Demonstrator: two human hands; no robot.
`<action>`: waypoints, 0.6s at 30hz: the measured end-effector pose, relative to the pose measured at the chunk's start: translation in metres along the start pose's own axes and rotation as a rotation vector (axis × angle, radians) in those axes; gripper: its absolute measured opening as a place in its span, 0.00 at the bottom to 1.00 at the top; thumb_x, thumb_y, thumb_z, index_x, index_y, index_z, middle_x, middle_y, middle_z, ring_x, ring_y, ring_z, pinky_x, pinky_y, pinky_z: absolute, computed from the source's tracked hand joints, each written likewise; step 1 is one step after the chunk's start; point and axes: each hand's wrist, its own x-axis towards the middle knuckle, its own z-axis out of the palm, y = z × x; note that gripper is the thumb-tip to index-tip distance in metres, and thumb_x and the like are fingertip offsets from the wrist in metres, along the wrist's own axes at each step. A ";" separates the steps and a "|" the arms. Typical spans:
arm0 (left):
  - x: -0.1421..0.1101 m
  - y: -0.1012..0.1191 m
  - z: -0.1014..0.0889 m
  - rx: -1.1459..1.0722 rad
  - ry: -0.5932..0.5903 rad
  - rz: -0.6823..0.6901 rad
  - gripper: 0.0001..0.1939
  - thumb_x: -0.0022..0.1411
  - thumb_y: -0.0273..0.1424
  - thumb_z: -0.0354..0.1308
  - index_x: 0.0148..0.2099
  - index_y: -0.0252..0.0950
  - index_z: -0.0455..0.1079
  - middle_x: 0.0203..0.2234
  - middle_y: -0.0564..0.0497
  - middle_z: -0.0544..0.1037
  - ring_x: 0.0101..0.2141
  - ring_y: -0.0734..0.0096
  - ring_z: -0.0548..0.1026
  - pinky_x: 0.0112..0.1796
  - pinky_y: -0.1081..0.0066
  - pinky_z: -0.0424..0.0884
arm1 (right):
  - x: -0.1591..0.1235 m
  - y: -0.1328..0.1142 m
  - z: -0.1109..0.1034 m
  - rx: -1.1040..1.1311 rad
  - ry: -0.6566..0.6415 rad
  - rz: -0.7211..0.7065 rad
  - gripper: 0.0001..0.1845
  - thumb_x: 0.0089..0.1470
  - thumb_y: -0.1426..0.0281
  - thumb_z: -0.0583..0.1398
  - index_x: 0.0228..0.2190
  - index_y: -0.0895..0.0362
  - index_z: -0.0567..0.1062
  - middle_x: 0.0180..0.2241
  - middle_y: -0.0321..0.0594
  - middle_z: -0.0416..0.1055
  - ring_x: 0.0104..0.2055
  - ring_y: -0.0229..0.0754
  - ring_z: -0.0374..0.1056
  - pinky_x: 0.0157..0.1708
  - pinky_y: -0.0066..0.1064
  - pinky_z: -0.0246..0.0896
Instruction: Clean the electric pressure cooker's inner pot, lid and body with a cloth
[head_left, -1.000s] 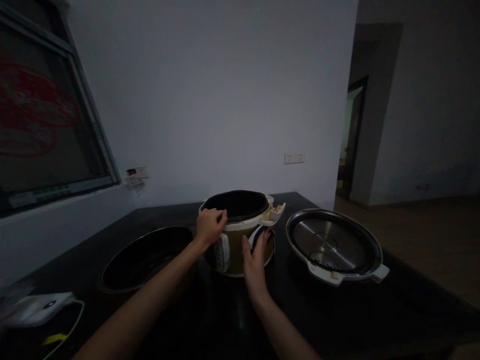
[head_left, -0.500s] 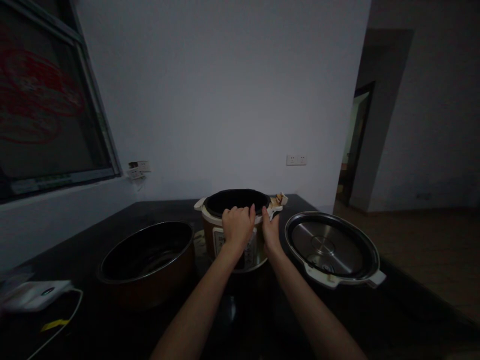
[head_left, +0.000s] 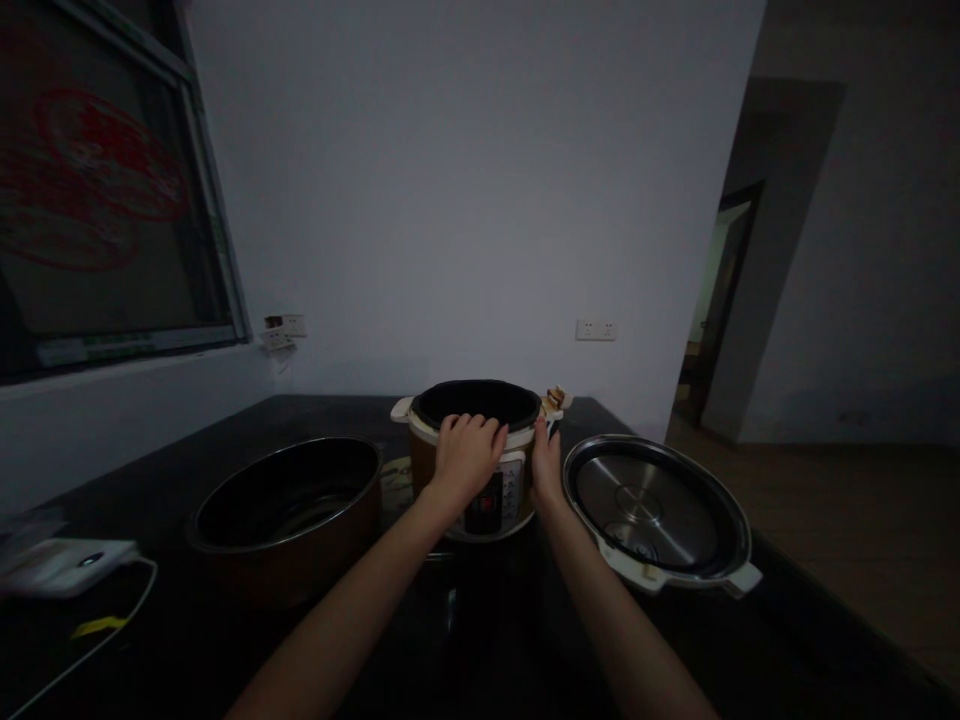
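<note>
An electric pressure cooker (head_left: 422, 462) with a brown body, white rim and dark inside stands lidless on the black table. Its control panel (head_left: 495, 500) faces the front, a little right of centre. My left hand (head_left: 465, 460) is closed over the front rim, fingertips at the inner edge. At the cooker's right side, my right hand (head_left: 547, 465) grips near the stained white bracket (head_left: 553, 402), thumb up; its other fingers are partly hidden. To the right lies the round lid (head_left: 637, 490), metal inner side up. A dark, wide pot (head_left: 300, 540) stands on the left.
A white device (head_left: 82, 565) with a cable lies at the left edge, near a yellow strip (head_left: 99, 627). Behind the black table (head_left: 480, 640) rises a wall with a socket (head_left: 596, 330). The table's right edge drops to a wooden floor.
The cooker has turned slightly, its control panel shifting to the right. Both hands have stayed on it. The view has shifted a little.
</note>
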 end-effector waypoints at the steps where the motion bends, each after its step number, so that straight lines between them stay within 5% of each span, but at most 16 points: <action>1: -0.002 -0.005 0.000 0.004 0.003 0.006 0.17 0.68 0.36 0.44 0.36 0.37 0.72 0.33 0.46 0.79 0.37 0.60 0.72 0.41 0.60 0.57 | -0.005 0.000 0.001 -0.007 0.012 0.006 0.33 0.58 0.51 0.49 0.58 0.58 0.59 0.55 0.48 0.66 0.57 0.46 0.61 0.55 0.42 0.54; 10: -0.006 -0.016 0.010 -0.015 0.055 0.029 0.12 0.65 0.31 0.46 0.33 0.38 0.69 0.31 0.47 0.77 0.36 0.62 0.71 0.38 0.61 0.57 | -0.041 0.002 0.005 -0.131 0.046 0.005 0.41 0.57 0.49 0.47 0.63 0.61 0.49 0.66 0.50 0.45 0.67 0.48 0.42 0.62 0.43 0.39; 18: -0.005 -0.018 0.014 -0.016 0.087 -0.012 0.12 0.64 0.31 0.47 0.31 0.38 0.69 0.30 0.47 0.77 0.36 0.60 0.71 0.36 0.60 0.56 | -0.047 0.002 -0.003 -0.164 -0.025 0.021 0.44 0.56 0.47 0.44 0.64 0.62 0.46 0.67 0.48 0.40 0.68 0.44 0.35 0.64 0.41 0.32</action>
